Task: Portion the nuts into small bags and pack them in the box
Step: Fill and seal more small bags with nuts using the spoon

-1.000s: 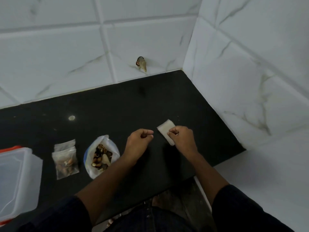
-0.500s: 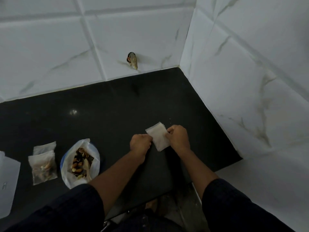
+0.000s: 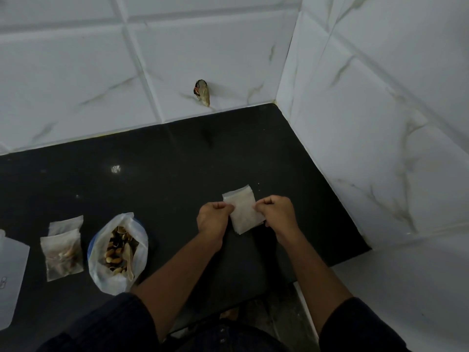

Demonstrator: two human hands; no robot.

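A: Biggest first. Black countertop (image 3: 162, 158) under both hands, white marble tile wall (image 3: 76, 72) beyond and to the right of them.

B: Next?

A: Clear plastic box (image 3: 11, 280), far left of the left hand, cut off by the frame edge. Then the big open bag of nuts (image 3: 118, 252), left of the left hand and nearer the body, a spoon (image 3: 129, 260) lying in it.

B: Filled ones?

A: One small filled bag (image 3: 63, 252), just left of the big bag, lying flat, between it and the box. An empty flat bag (image 3: 66, 223) sits partly tucked under its far end.

B: Hands?

A: Left hand (image 3: 213, 219) is curled, pinching the left edge of a small empty bag (image 3: 243, 212). Right hand (image 3: 278, 212) is curled, pinching its right edge. The bag is between the two fists, over the counter.

B: Smallest?

A: Stub sticking out of the wall (image 3: 203, 94), far beyond the hands.
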